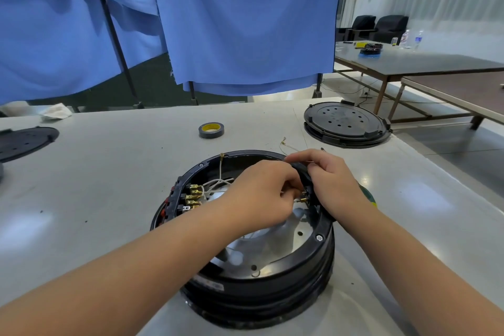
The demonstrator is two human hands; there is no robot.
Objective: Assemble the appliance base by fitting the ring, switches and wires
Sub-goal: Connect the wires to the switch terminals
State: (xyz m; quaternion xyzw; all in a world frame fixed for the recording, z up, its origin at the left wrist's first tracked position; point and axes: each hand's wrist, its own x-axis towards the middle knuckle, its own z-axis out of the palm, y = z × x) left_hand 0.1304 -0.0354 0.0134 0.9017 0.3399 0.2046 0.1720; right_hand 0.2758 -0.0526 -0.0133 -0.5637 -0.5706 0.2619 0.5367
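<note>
Head view: tape roll (211,130), spare cover (345,124) behind base (261,275).

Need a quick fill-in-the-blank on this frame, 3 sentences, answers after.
1. The roll of tape lies on the ____.
2. Both hands work at the ____ side of the black base, seen from the camera.
3. The curtain behind the table is ____.

Answers: table; right; blue

Backdrop: I see blue cloth (245,22) hung on dark poles.
Right side: long tables (425,63), two black armchairs (379,27) — white wall behind.
Floor: pale, glossy — light reflecting.
</note>
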